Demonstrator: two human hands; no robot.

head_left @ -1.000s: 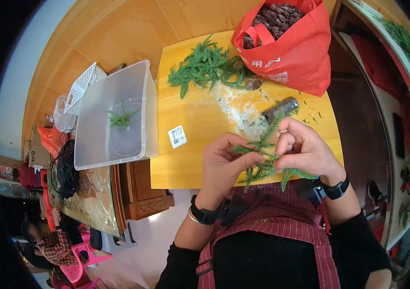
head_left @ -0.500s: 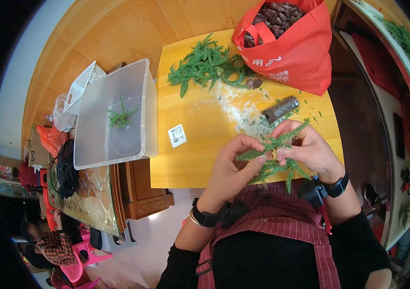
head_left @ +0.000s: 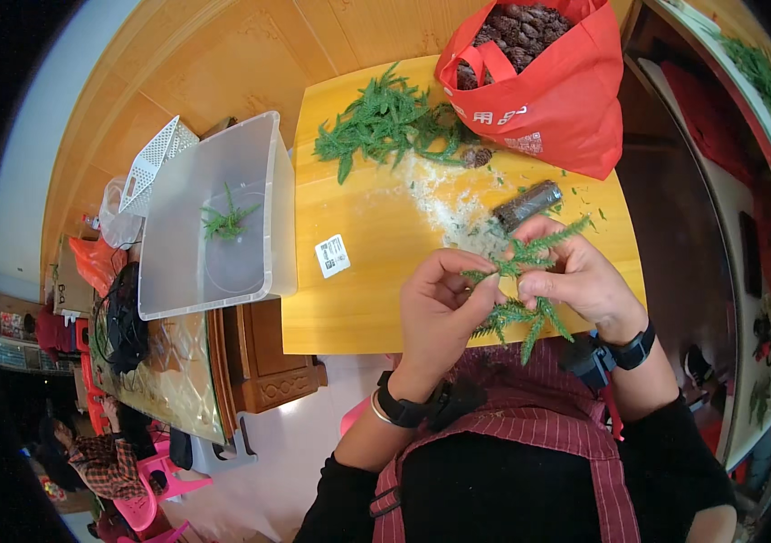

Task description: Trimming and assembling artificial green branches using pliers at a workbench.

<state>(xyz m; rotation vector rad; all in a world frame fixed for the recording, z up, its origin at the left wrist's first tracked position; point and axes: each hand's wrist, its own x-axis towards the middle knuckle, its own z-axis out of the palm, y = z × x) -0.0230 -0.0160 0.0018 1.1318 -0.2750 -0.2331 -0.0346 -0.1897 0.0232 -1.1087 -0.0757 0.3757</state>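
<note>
Sprig: partly hidden | left fingers, right fingers: both pinching it | red bag: top cut off

The held sprigs are right of the bin (a cutting inside), before the greenery pile and bag.

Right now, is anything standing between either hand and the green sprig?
Nothing visible is: the left hand and right hand both have fingers on the green sprig. The dark cylinder lies on the yellow table beyond the right hand, not between it and the sprig.
</note>
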